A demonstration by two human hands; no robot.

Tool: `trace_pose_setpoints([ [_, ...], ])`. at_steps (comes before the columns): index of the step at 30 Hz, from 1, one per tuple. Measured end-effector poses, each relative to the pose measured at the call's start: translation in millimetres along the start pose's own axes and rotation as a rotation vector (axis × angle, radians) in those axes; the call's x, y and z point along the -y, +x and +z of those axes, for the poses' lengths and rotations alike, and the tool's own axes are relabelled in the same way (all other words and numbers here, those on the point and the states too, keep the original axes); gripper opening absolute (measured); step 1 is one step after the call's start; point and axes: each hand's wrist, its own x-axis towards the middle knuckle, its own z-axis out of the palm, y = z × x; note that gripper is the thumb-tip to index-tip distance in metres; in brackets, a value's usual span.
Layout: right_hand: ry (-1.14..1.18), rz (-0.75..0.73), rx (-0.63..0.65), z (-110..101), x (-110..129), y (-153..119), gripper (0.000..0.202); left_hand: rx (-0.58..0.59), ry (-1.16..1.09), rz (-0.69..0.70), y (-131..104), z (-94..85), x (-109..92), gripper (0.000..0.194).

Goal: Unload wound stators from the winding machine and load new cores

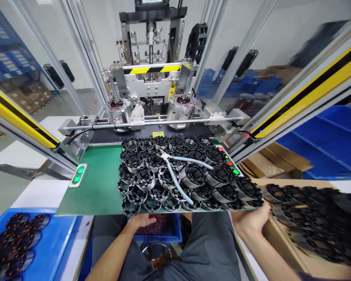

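Observation:
Rows of stacked black-and-silver stator cores (144,178) cover the right part of the green work surface (99,171). Across their tops lie cutting pliers (175,177) with light blue handles, jaws pointing away from me; neither hand touches them. At the front right corner, my right hand (253,219) is closed against the lower side of the end stator core (248,188), its fingertips hidden behind the core. My left hand (145,221) is below the front edge, above a blue bin (175,230) of reddish scrap. Its fingers look loosely stretched, partly hidden by the edge, and hold nothing visible.
Ahead stands a machine holding two metal cylinders (181,111) with copper windings. More stator cores (316,214) fill a cardboard box at right. A blue tray (55,238) at left holds copper-wound stators. Green-lit buttons (78,175) flank the surface.

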Motion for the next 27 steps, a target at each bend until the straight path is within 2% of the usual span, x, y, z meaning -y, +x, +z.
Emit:
trace_pose_setpoints([
  [7,0.001,0.007,-0.019,3.4,2.9,-2.1,0.041,-0.02,0.008,0.007,-1.0,-1.8,0.8,0.088],
  [14,0.025,-0.047,0.043,1.0,0.2,1.0,0.041,-0.035,0.023,0.008,-1.3,-0.9,-1.4,0.09],
  [22,0.115,-0.006,-0.06,-0.2,-1.4,5.0,0.043,-0.031,0.035,0.008,-0.1,0.5,0.0,0.089],
  [27,0.111,0.001,-0.068,1.2,-1.0,2.7,0.042,-0.02,0.027,0.007,-1.9,-0.9,-1.4,0.078],
])
